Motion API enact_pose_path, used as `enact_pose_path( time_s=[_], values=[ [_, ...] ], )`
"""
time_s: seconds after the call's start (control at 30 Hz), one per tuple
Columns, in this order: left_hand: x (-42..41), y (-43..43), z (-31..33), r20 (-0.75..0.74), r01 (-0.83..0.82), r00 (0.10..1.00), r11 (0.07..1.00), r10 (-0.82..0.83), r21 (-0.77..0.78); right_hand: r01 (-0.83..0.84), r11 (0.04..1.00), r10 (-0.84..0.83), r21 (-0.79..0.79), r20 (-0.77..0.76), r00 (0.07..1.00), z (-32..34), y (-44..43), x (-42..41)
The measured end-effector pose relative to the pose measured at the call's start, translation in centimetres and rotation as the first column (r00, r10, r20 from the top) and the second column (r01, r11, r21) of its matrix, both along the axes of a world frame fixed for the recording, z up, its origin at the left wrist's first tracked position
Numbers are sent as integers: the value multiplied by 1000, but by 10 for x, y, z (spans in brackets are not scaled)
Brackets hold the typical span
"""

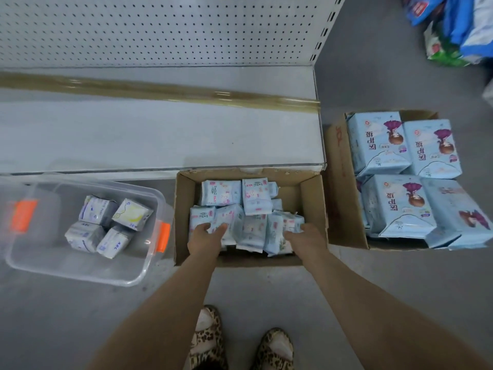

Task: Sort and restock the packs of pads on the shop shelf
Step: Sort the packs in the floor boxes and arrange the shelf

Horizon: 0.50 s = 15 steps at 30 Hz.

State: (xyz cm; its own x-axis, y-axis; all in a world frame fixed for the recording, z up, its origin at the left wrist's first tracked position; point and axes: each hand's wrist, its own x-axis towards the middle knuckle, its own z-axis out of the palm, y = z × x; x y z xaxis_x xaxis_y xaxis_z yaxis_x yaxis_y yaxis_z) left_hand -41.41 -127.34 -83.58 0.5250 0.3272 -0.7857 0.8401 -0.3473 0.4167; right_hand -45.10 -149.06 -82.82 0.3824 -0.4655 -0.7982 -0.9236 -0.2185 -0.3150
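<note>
Two bare arms reach down into an open brown box [184,209] on the floor. It is full of small blue packs [253,225]. The left hand [206,237] grips some packs. The right hand [304,237] touches others, but its fingers are hard to see. A clear tub [80,268] with four packs sits to the left. Big blue packs [394,156] fill another box on the right.

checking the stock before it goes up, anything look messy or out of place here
The small packs in the middle carton lie jumbled at mixed angles, and one large pack in the right carton sits tilted over its front edge.
</note>
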Motion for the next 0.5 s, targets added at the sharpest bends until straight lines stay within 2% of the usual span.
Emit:
enact_pose_path(
  time_s=[0.17,0.23,0.37,0.5],
  values=[
    [17,-1,81,132,123,984,992,-122,4,-236,967,244,-90,80,967,103,-1,21],
    [28,-4,134,179,177,967,984,-180,29,-325,935,343,-142,131,930,151,1,31],
    [44,-7,247,278,208,937,977,-212,44,-411,895,443,-173,230,867,259,9,53],
    [50,1,357,421,239,869,966,-259,101,-477,842,538,-251,322,779,375,14,67]
  ],
)
